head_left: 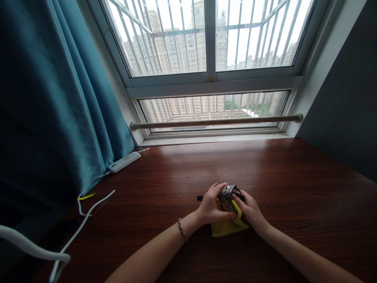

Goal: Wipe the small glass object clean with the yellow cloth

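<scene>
both hands, left hand [210, 204] and right hand [250, 208], fingers clamped around a dark shiny object [226, 195] above a yellow cloth [226, 226], mid wooden desk [294, 188], toward its near edge.

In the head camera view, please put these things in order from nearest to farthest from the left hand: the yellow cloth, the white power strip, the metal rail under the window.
1. Yellow cloth: directly under the left hand, on the wooden desk.
2. White power strip: far to the left, by the blue curtain.
3. Metal rail: at the back, across the lower window.
</scene>
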Available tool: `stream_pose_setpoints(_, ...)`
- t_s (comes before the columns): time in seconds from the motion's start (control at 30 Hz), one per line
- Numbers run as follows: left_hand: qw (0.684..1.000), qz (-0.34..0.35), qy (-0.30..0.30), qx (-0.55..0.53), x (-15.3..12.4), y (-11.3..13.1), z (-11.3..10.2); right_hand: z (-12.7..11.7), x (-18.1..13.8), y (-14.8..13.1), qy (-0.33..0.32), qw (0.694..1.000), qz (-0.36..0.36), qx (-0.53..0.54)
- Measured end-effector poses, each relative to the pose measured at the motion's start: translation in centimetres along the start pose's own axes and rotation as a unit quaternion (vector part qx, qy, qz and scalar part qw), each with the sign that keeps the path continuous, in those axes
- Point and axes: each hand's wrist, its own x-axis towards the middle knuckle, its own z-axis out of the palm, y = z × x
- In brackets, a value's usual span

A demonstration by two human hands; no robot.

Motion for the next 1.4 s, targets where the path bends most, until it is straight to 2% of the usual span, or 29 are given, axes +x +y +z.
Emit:
stream_pose_setpoints(0.17, 1.0, -0.009, -0.009, -0.011, 0.1, 0.1, 0.2, 0.0, -0.1, -0.6, 0.046, 0.996, 0.01, -0.076)
stream_pose_setpoints(0.3, 1.0, -0.011, -0.006, -0.018, 0.1, 0.2, 0.3, 0.1, -0.3, -1.5, 0.056, 0.99, 0.022, -0.124)
stream_pose_setpoints(0.47, 0.999, -0.027, -0.014, -0.038, 0.0, 0.0, 0.1, 0.2, -0.5, -1.9, 0.054, 0.993, 0.026, -0.101)
stream_pose_setpoints(0.63, 0.995, -0.06, -0.019, -0.081, 0.0, -0.7, 0.0, 0.2, -0.5, -1.1, 0.035, 0.998, 0.008, -0.057)
stream_pose_setpoints(0.7, 0.993, -0.071, -0.01, -0.097, -0.1, -1.2, 0.3, 0.3, -0.4, -0.8, 0.017, 1.0, 0.014, -0.011)
stream_pose_setpoints(0.77, 0.991, -0.08, 0.001, -0.11, -0.2, -1.7, 0.6, 0.5, -0.3, -0.9, -0.023, 0.993, 0.045, 0.11)
stream_pose_setpoints(0.8, 0.99, -0.082, 0.007, -0.115, -0.2, -2.0, 0.7, 0.7, -0.3, -1.2, -0.052, 0.978, 0.065, 0.193)
stream_pose_setpoints(0.87, 0.989, -0.082, 0.018, -0.12, -0.1, -2.3, 0.9, 1.0, -0.4, -1.9, -0.105, 0.926, 0.097, 0.348)
stream_pose_setpoints(0.93, 0.99, -0.075, 0.02, -0.12, 0.0, -2.3, 0.8, 1.3, -0.5, -2.4, -0.136, 0.889, 0.098, 0.426)
stream_pose_setpoints(0.97, 0.991, -0.067, 0.017, -0.117, 0.0, -2.2, 0.7, 1.3, -0.5, -2.5, -0.142, 0.885, 0.091, 0.434)
stream_pose_setpoints(1.0, 0.992, -0.059, 0.012, -0.112, 0.0, -1.9, 0.6, 1.3, -0.5, -2.5, -0.142, 0.889, 0.082, 0.428)
stream_pose_setpoints(1.07, 0.995, -0.041, -0.002, -0.094, -0.1, -1.1, 0.4, 1.2, -0.4, -2.0, -0.123, 0.914, 0.066, 0.381)
stream_pose_setpoints(1.2, 0.999, -0.015, -0.03, -0.043, -0.3, 0.5, 0.2, 0.6, -0.1, -0.6, -0.051, 0.976, 0.044, 0.208)
stream_pose_setpoints(1.3, 0.999, -0.012, -0.031, -0.02, -0.5, 1.0, 0.3, 0.1, 0.2, -0.2, -0.01, 0.993, 0.038, 0.108)
stream_pose_setpoints(1.4, 1.0, -0.019, -0.022, -0.009, -0.4, 0.8, 0.3, -0.2, 0.2, -0.3, 0.047, 0.998, 0.019, 0.022)
